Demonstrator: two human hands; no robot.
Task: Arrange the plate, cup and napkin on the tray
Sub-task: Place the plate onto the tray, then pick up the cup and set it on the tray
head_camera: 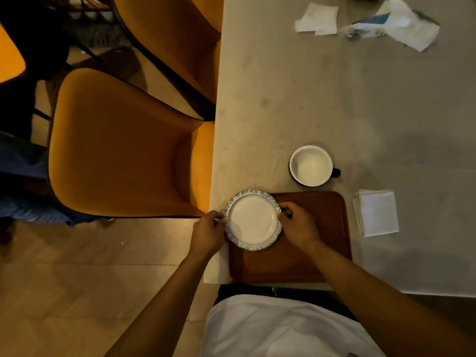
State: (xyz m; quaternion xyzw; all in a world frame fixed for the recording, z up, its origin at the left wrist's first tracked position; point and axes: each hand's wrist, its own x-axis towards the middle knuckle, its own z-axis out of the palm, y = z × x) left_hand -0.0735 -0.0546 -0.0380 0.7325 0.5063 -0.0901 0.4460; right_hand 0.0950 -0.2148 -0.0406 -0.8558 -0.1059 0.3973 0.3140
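A small white plate [252, 219] with a blue patterned rim is over the far left corner of the brown wooden tray [314, 243]. My left hand [207, 234] grips its left edge and my right hand [298, 224] grips its right edge. I cannot tell whether the plate touches the tray. A white cup [311, 165] with a dark outside and handle stands upright on the table just beyond the tray. A folded white napkin [376, 212] lies flat on the table to the right of the tray.
The beige table [334, 99] has its left edge close to the plate. Loose white napkins [317, 19] and a torn napkin packet [391, 24] lie at the far end. Two orange chairs [121, 150] stand to the left over a wooden floor.
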